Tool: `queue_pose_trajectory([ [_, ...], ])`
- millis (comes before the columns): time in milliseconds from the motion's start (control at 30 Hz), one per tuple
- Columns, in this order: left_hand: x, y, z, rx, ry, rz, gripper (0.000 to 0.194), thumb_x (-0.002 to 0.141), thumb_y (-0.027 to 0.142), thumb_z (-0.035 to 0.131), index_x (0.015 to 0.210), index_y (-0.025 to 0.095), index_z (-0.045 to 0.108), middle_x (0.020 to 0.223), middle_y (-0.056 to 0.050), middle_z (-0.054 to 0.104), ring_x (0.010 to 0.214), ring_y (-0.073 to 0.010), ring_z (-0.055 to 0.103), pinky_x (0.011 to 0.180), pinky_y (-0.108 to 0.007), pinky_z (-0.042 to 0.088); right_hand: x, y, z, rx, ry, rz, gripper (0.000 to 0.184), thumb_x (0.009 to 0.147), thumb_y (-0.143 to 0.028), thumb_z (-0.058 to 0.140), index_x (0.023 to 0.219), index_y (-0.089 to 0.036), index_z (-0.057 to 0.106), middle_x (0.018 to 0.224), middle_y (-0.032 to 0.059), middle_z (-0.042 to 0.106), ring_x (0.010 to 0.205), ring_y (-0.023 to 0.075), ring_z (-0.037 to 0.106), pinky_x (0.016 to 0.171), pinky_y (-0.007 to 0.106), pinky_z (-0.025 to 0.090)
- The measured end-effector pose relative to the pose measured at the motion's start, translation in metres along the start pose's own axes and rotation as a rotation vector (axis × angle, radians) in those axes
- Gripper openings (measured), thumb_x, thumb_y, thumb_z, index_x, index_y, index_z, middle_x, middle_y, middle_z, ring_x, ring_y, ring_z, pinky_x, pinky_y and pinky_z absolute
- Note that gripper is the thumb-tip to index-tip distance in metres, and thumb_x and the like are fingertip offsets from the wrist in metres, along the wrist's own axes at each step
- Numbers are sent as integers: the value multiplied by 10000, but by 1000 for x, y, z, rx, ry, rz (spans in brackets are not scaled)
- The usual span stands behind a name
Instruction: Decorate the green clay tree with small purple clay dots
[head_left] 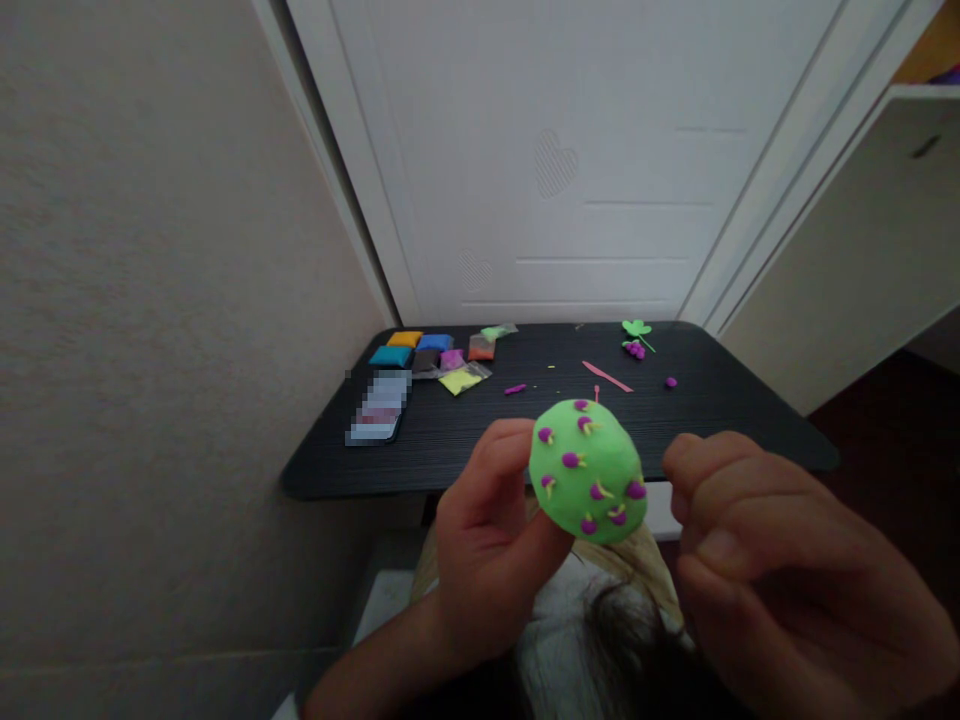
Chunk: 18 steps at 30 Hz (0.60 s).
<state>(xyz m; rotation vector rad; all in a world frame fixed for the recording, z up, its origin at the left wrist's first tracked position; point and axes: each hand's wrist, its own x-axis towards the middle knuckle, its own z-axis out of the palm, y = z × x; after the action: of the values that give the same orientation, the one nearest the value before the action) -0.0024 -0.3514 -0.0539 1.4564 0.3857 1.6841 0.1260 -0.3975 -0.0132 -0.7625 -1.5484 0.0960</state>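
My left hand [495, 540] grips a rounded light-green clay piece [585, 445] by its left and lower edge, holding it up in front of the table. Small purple clay balls with thin yellow strips dot its face. To the right of it, apart from the clay, is my right hand [780, 560], with fingers curled and the thumb pressed against them. Whatever may be between those fingertips is hidden. Beyond the clay piece lie a pink modelling knife [607, 376], a small pink tool [597, 392] and a purple clay roll [515, 389].
On the dark table [450, 470], a phone [379, 408] and several clay packets [392, 357] sit at the left. A green clay clover [637, 328], a purple clay cluster [635, 349] and a purple ball [670, 382] lie at the right. A white door [525, 150] stands behind.
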Motion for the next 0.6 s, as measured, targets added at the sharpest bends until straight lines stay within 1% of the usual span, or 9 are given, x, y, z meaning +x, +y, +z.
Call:
queue_pose_trajectory([
  [67, 0, 0, 0, 2, 2, 19, 380, 702, 99, 593, 1020, 307, 570, 921, 21, 588, 843, -112, 541, 776, -255, 448, -1, -1, 6, -6, 85, 32, 117, 640, -145, 642, 685, -202, 550, 561, -47, 538, 519, 106, 497, 583, 332, 477],
  [133, 1, 0, 0, 0, 1, 34, 379, 705, 108, 595, 1024, 311, 569, 916, 20, 589, 839, -113, 543, 768, -258, 452, -3, -2, 10, -3, 137, 38, 95, 645, -137, 621, 666, -198, 550, 541, -42, 534, 492, 106, 485, 563, 335, 470],
  [200, 2, 0, 0, -1, -10, 38, 369, 708, 121, 597, 1022, 312, 571, 923, 18, 587, 848, -118, 543, 775, -265, 452, -4, -3, 12, 11, 166, 57, 94, 640, -134, 615, 665, -202, 556, 542, -43, 530, 484, 106, 480, 580, 345, 467],
  [300, 2, 0, -1, 4, -25, 40, 364, 709, 137, 600, 1027, 313, 569, 941, 18, 583, 869, -119, 538, 790, -265, 447, -7, -2, 12, 36, 187, 100, 112, 630, -137, 621, 681, -215, 558, 557, -47, 522, 487, 109, 481, 607, 360, 465],
  [400, 2, 0, -2, 14, -30, 38, 363, 710, 125, 597, 1026, 302, 571, 941, 22, 583, 865, -108, 536, 784, -244, 445, -8, -1, 11, 40, 206, 103, 115, 638, -151, 624, 682, -224, 548, 548, -44, 508, 480, 112, 470, 580, 354, 460],
  [533, 1, -1, -3, 10, -38, 39, 377, 707, 133, 601, 1039, 308, 562, 929, 19, 588, 850, -115, 544, 773, -259, 458, -7, 1, 9, 14, 142, 83, 111, 651, -179, 625, 701, -233, 541, 567, -32, 514, 509, 126, 486, 603, 372, 469],
  [600, 1, -1, -3, 22, -25, 37, 378, 704, 137, 605, 1038, 308, 564, 928, 11, 592, 850, -129, 550, 771, -279, 464, -6, 1, 8, 4, 133, 84, 111, 656, -179, 619, 706, -235, 538, 575, -29, 516, 522, 131, 492, 612, 377, 472],
])
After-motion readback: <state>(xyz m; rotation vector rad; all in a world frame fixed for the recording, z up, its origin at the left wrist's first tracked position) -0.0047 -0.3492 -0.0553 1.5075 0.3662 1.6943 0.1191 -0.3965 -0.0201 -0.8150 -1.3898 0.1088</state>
